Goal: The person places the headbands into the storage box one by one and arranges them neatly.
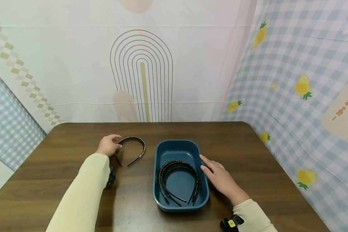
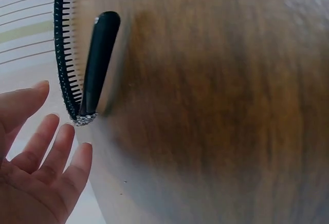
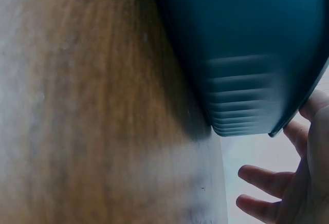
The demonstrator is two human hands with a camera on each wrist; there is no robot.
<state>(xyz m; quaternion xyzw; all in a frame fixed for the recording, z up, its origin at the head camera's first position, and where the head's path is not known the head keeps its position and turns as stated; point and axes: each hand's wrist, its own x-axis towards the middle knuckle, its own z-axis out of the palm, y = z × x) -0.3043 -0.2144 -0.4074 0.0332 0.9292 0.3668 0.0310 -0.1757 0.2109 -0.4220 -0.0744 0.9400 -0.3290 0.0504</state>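
Observation:
A black toothed headband (image 1: 144,149) with shiny trim lies on the table, left of a blue plastic basket (image 1: 178,140). My left hand (image 1: 108,145) is at the headband's left side. In the left wrist view, its spread, relaxed fingers (image 2: 59,144) stand just beside the glittering bend of the headband (image 2: 60,54), thumb apart from them. Several black headbands (image 1: 177,162) lie nested together inside the basket, toward its near end. My right hand (image 1: 220,177) rests its fingertips on the basket's right rim, the other fingers extended loosely along the outside in the right wrist view.
The brown wooden table (image 1: 136,199) runs back to a white patterned cloth (image 1: 197,71). On the right hangs a blue checked cloth (image 1: 278,96) with pineapple prints. Both wrists wear black devices, one of them a right wrist camera (image 1: 232,223).

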